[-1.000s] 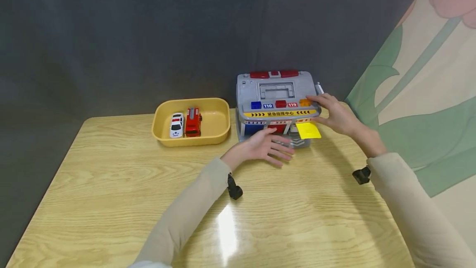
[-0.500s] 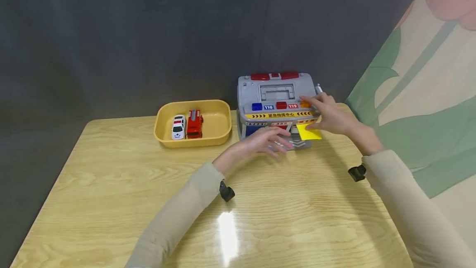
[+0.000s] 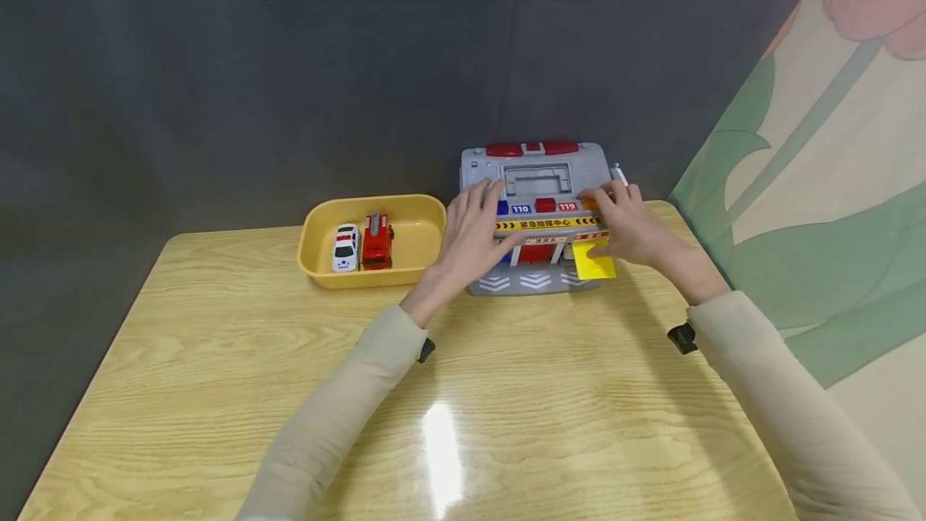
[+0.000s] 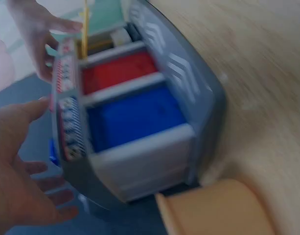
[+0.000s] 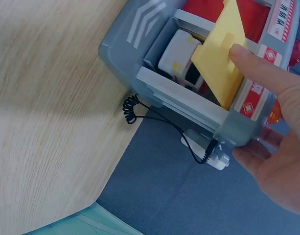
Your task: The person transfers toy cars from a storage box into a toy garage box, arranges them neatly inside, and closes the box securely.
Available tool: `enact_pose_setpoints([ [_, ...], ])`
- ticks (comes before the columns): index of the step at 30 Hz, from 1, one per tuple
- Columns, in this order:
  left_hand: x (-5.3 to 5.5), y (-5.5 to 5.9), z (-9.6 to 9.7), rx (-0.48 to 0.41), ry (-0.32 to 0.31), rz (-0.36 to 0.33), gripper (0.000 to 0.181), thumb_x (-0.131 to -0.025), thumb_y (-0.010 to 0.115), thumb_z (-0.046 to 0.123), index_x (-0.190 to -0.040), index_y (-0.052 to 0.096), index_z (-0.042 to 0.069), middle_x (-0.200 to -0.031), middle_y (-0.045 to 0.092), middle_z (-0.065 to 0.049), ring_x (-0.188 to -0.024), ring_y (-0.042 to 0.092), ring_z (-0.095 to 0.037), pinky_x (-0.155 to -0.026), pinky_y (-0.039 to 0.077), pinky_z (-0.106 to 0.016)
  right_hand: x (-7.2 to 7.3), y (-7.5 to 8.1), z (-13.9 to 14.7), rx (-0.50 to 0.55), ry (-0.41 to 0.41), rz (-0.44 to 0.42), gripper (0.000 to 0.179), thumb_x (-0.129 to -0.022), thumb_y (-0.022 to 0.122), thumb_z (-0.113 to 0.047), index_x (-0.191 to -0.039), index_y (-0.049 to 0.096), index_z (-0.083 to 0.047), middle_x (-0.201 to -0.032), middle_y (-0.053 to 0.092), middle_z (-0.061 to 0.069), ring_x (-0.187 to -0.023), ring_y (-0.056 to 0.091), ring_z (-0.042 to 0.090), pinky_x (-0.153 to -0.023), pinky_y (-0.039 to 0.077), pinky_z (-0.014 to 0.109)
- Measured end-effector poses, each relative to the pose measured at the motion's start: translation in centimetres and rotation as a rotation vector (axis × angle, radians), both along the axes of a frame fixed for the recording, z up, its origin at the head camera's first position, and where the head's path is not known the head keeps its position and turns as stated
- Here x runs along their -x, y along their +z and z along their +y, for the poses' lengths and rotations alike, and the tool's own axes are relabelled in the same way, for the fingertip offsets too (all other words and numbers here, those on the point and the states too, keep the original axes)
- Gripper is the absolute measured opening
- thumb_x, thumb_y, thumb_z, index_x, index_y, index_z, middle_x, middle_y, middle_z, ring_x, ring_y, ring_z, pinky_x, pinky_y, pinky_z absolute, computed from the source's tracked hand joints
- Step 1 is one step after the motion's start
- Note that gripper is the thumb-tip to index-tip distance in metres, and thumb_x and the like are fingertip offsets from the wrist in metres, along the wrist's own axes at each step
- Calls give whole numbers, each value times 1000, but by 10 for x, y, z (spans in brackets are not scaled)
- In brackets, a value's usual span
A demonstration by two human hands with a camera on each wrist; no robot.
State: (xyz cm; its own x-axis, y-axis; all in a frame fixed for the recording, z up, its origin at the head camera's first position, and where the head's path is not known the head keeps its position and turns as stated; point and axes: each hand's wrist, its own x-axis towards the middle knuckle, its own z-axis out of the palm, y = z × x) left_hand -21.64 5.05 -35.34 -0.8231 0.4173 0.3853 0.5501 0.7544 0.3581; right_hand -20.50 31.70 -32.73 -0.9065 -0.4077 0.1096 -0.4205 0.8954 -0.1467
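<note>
A grey toy garage (image 3: 548,223) stands at the back of the table. My right hand (image 3: 635,229) holds its roof edge at the right end, fingers by the orange button (image 5: 274,113) and thumb against the raised yellow door (image 5: 220,58). Behind that door sits a white toy vehicle (image 5: 178,55), partly hidden. My left hand (image 3: 469,233) is over the roof's left end, fingers spread near the blue button; whether it touches is unclear. In the left wrist view, the blue door (image 4: 135,117) and red door (image 4: 119,72) are down.
Left of the garage is a yellow tray (image 3: 423,276) with a white toy police car (image 3: 346,248) and a red toy fire truck (image 3: 377,242). A white handset (image 5: 213,155) on a coiled black cord hangs at the garage's right side. A dark curtain (image 3: 325,63) stands behind.
My left hand has risen from in front of the garage doors to the roof's left end. My right hand's thumb has come down from the roof edge onto the yellow door.
</note>
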Motion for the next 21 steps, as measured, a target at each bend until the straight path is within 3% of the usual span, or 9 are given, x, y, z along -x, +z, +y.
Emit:
enact_pose_setpoints([
  [5,12,-6,-10,113,39,-49,93,-86,64,57,-152,23,5,-156,26,-11,-143,22,-27,-116,13,-46,1,-10,-3,-7,18,127,90,-61,94,-15,-129,38,2,-121,34,28,-103,31,46,-78,40,51],
  [12,15,-5,-19,205,10,-51,89,-87,57,62,-151,30,6,-158,21,-9,-146,14,-23,-116,11,-47,4,-25,-5,-31,29,298,94,-53,97,-14,-125,40,8,-115,37,29,-96,35,45,-74,38,50],
  [21,16,-9,-23,191,-61,-70,85,-90,59,56,-151,29,6,-159,17,-9,-146,9,-21,-114,19,-48,9,-31,-10,-136,13,400,92,-50,98,-19,-118,43,9,-106,42,28,-91,40,43,-73,42,51],
])
